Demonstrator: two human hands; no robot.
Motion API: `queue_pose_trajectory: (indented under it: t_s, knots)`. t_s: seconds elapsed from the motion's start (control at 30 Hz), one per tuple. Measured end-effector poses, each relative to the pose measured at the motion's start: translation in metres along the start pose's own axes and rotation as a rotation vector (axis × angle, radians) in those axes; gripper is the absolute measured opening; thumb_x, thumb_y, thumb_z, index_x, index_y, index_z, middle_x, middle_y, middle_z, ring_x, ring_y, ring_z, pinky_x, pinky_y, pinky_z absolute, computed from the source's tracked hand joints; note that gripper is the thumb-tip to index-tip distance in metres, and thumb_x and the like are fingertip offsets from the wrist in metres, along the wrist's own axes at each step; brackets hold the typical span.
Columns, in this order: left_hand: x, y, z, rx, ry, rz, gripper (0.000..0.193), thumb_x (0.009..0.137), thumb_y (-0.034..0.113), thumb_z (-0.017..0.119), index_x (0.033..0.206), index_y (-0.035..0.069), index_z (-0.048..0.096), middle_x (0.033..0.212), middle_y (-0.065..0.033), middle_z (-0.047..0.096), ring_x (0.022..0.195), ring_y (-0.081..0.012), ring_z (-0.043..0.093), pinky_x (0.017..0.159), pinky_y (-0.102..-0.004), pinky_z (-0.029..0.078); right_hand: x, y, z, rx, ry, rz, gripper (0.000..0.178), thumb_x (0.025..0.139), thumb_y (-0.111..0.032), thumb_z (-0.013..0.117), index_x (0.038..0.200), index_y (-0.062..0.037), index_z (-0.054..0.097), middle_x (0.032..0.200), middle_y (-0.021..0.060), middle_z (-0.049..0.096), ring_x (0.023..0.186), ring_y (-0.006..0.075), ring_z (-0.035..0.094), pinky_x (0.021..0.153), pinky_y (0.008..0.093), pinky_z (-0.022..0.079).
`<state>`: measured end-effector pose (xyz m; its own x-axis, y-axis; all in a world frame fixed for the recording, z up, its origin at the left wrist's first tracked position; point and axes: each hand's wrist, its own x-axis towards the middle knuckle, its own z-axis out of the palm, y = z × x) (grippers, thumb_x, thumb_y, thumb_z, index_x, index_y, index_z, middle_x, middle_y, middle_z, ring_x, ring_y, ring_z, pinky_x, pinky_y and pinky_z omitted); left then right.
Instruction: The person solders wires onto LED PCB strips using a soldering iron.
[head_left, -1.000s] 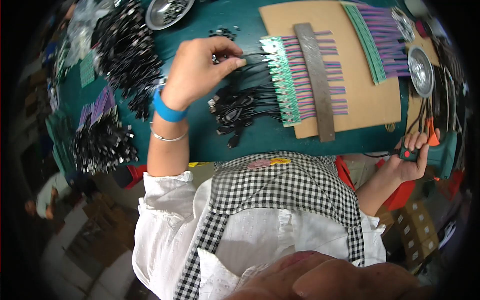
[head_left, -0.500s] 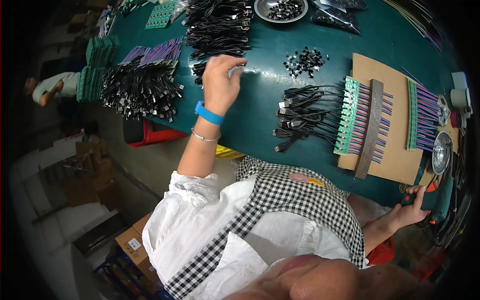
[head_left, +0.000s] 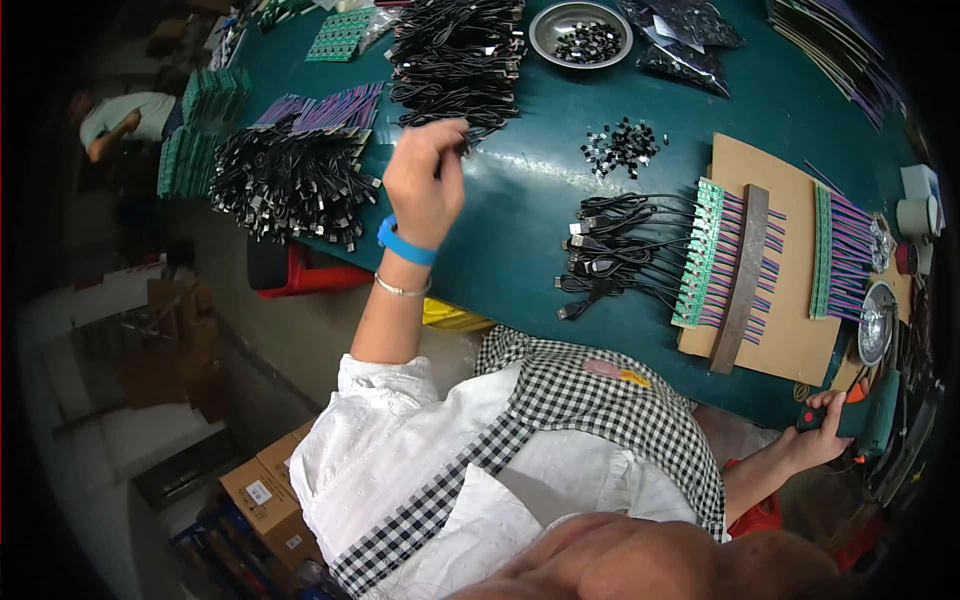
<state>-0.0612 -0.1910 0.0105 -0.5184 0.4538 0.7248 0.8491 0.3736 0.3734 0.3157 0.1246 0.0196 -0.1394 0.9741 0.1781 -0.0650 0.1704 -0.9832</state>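
My left hand [head_left: 425,190], with a blue wristband and a bangle, is at the near end of a tall stack of bundled black USB cables [head_left: 455,60]. Its fingers are curled closed on a black cable, mostly hidden by the hand. At the lower right, my right hand [head_left: 815,440] is wrapped round a dark tool handle with a red button [head_left: 808,416]. Between the hands, several black USB cables [head_left: 610,245] run to a green circuit board strip [head_left: 702,250]. A brown metal bar [head_left: 742,280] lies across that strip's coloured wires on cardboard [head_left: 800,335].
A second green board strip [head_left: 821,250] with wires lies farther right, by a small metal dish [head_left: 877,322]. Loose small black parts [head_left: 622,147] and a metal bowl [head_left: 580,12] lie behind. At left are finished cable boards [head_left: 290,185] and a red stool [head_left: 310,277].
My left hand has shifted slightly left in the picture and its fingers have curled closed at the cable stack. The whole view has shifted a little; my right hand still grips the handle.
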Motion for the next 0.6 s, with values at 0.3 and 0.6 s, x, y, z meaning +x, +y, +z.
queue_pose_trajectory:
  t_s: [0.3, 0.6]
  knots:
    - [-0.037, 0.029, -0.024, -0.349, -0.892, -0.133, 0.026, 0.058, -0.014, 0.055, 0.076, 0.003, 0.064, 0.08, -0.006, 0.067, 0.08, -0.0236, 0.06, 0.072, -0.0325, 0.05, 0.001, 0.003, 0.007, 0.041, -0.084, 0.037, 0.04, 0.084, 0.002, 0.059, 0.121, 0.0085, 0.047, 0.067, 0.0083, 0.051, 0.055, 0.0138, 0.047, 0.05, 0.0252, 0.04]
    - [-0.024, 0.025, 0.036, 0.037, -0.484, -0.332, 0.017, 0.076, 0.014, 0.069, 0.088, 0.003, 0.065, 0.074, -0.009, 0.06, 0.066, -0.0233, 0.056, 0.061, -0.0323, 0.046, -0.008, -0.009, 0.028, 0.053, -0.129, 0.023, 0.042, 0.083, 0.002, 0.057, 0.122, 0.0079, 0.043, 0.064, 0.0072, 0.049, 0.053, 0.0121, 0.046, 0.05, 0.0235, 0.041]
